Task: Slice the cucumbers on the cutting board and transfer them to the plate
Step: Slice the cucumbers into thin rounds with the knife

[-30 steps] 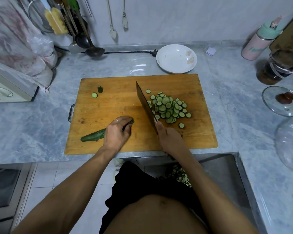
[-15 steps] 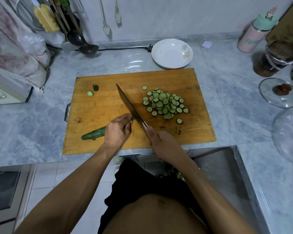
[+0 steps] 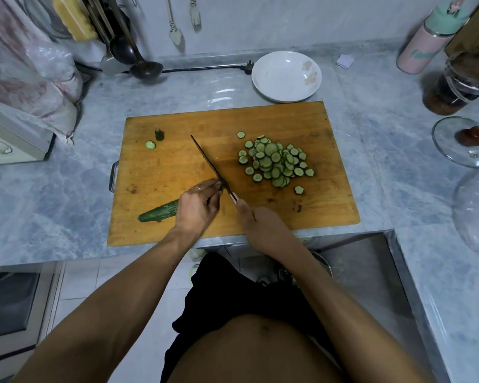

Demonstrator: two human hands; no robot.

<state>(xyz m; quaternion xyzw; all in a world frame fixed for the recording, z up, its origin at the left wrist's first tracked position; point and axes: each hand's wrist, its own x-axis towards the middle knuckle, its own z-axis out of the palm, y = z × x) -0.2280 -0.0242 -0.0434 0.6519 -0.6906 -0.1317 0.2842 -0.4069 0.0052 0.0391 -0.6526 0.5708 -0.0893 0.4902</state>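
Cucumber (image 3: 158, 213) lies along the near left part of a wooden cutting board (image 3: 329, 128) on a marble worktop (image 3: 53, 189), the left hand (image 3: 197, 207) curled over its cut end to pin it down. The right hand (image 3: 260, 226) grips the handle of a knife (image 3: 209, 164) whose blade meets the cucumber beside the left fingers. Sliced rounds (image 3: 274, 161) are heaped toward the board's right side; a white plate (image 3: 286, 76) sits empty just past its far edge.

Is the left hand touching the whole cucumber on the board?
Touching. The head view shows the left hand holding down the cucumber, which emerges directly from under its palm.
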